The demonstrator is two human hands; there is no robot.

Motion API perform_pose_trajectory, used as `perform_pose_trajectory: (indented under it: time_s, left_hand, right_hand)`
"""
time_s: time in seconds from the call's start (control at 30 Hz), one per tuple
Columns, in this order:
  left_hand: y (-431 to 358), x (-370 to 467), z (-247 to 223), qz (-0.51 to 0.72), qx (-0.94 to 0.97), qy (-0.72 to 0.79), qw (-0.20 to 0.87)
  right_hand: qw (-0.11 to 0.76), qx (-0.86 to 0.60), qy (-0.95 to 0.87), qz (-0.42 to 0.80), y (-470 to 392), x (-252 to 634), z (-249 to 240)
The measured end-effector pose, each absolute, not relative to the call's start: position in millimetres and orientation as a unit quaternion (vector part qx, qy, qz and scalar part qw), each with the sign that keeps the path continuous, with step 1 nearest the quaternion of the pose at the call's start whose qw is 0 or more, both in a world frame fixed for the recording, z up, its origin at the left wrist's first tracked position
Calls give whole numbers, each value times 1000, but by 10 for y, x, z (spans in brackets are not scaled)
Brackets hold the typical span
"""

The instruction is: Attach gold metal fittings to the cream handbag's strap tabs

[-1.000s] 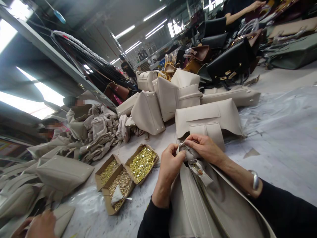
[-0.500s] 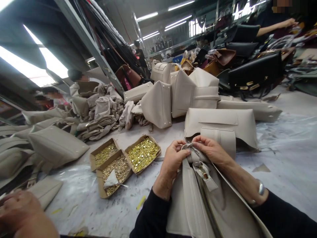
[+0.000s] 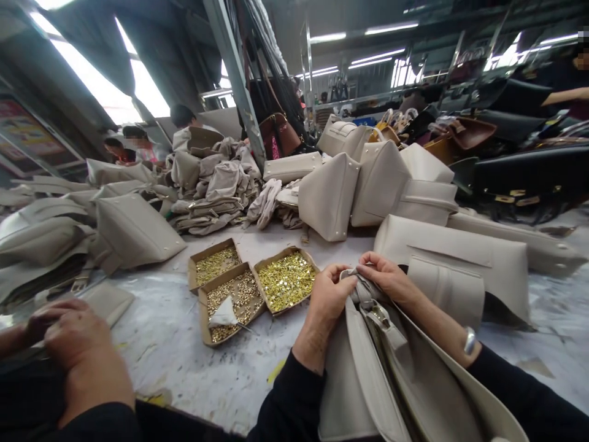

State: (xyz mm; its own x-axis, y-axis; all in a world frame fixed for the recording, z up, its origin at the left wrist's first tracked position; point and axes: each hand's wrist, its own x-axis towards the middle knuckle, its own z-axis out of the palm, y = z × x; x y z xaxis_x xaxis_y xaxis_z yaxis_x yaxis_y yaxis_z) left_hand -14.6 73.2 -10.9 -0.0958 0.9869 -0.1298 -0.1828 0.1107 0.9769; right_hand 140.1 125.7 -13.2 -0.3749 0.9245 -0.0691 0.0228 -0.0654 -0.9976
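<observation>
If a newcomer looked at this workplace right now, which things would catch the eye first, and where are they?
Probably the gold-coloured hardware pieces come first, shining in three cardboard trays near the middle of the picture. Next is the beige handbag at the bottom, right of centre, its far end held by the left hand and right hand. Then comes the black handbag at the right edge.

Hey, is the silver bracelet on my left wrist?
No, the silver bracelet sits between your right hand and its black sleeve.
</observation>
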Motion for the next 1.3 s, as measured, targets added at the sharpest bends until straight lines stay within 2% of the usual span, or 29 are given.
perform_pose_trajectory:
  time_s: [0.13,0.23,0.3,0.37,0.47,0.57,0.93,1.3]
  left_hand:
    - [752,-107,-137,552,397,531,506]
    - [752,-101,-122,546,404,543,493]
    - [753,-104,-105,542,406,545,494]
    - [755,-106,-89,540,407,545,495]
    - [755,-105,-68,546,403,543,494]
    - [750,-101,-54,551,398,538,499]
    - [725,-92,-81,564,368,500,545]
    - [708,-81,-75,568,354,496,553]
  right_hand:
    - [387,-447,-631,502,1197,1466,-112]
    - [401,-464,-739,280,1085,1515,-39]
    - [380,-440,-805,121,996,1538,35]
    - [333,-414,-846,52,917,1566,110]
    - [261,-401,-877,54,841,1641,201]
    - [224,-393,-887,92,812,1731,267]
    - [203,-441,-863,143,860,1660,332]
    - [149,-410,-895,93,900,1685,353]
